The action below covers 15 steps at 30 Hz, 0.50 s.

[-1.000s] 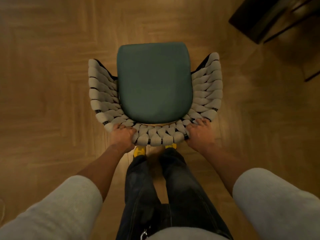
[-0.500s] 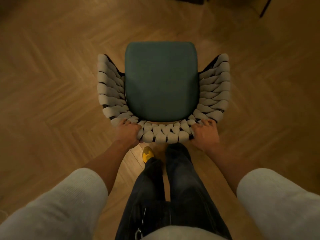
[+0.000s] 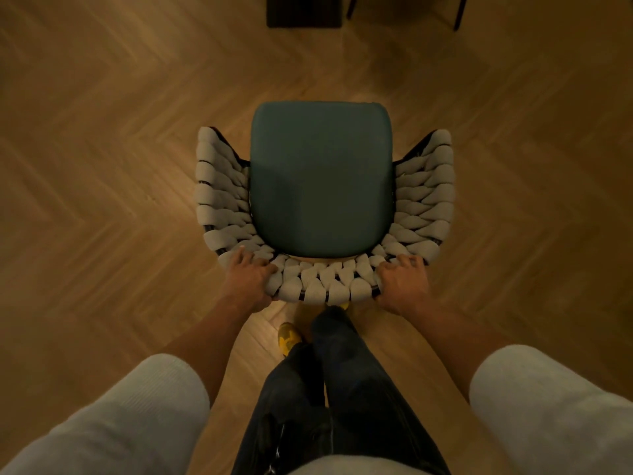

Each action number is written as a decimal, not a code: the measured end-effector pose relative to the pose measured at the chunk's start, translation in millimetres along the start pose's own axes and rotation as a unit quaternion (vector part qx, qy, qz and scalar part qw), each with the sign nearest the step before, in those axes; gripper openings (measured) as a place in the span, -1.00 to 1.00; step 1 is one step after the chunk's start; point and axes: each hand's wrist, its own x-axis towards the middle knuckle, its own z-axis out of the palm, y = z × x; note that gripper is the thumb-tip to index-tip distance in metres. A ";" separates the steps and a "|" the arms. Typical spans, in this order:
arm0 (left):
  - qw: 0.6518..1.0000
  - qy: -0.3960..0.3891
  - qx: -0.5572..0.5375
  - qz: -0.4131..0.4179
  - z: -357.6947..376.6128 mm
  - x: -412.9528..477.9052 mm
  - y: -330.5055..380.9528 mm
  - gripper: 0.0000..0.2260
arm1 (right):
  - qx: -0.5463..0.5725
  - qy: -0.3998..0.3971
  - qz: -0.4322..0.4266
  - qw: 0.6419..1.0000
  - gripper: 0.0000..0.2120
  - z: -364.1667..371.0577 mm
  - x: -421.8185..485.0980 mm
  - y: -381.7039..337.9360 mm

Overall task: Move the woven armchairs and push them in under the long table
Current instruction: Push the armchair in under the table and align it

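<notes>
armchair (image 3: pixel 322 180) faces away; hands (image 3: pixel 247 279) (image 3: pixel 404 284) seemingly grip backrest (image 3: pixel 325 286).

The left hand (image 3: pixel 249 279) and right hand (image 3: pixel 403 282) grip the armchair (image 3: pixel 322 186) by its woven back. A yellow shoe (image 3: pixel 288 337) shows between them.

woven armchair (image 3: pixel 424 200) stands upright on the floor, grey braided back and arms curving around a teal seat cushion (image 3: pixel 320 176).

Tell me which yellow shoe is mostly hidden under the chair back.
The right shoe: only a yellow sliver peeks from under the woven armchair, while the left shoe shows plainly behind it.
</notes>
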 end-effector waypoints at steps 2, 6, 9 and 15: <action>1.000 -0.014 0.009 -0.004 -8.0 13.5 -4.4 -0.38 | 0.002 -0.016 -0.005 1.000 -0.49 -11.9 14.0 5.5; 1.000 -0.021 0.010 -0.009 -23.1 38.5 -15.1 -0.38 | -0.015 -0.034 -0.023 0.999 -0.44 -33.7 44.1 15.3; 1.000 -0.027 0.004 -0.011 -37.3 58.7 -26.9 -0.38 | -0.026 -0.036 -0.032 0.999 -0.43 -53.5 69.3 24.2; 1.000 -0.029 0.002 -0.010 -78.5 111.0 -68.8 -0.40 | -0.019 -0.037 -0.033 0.999 -0.42 -97.0 132.0 28.2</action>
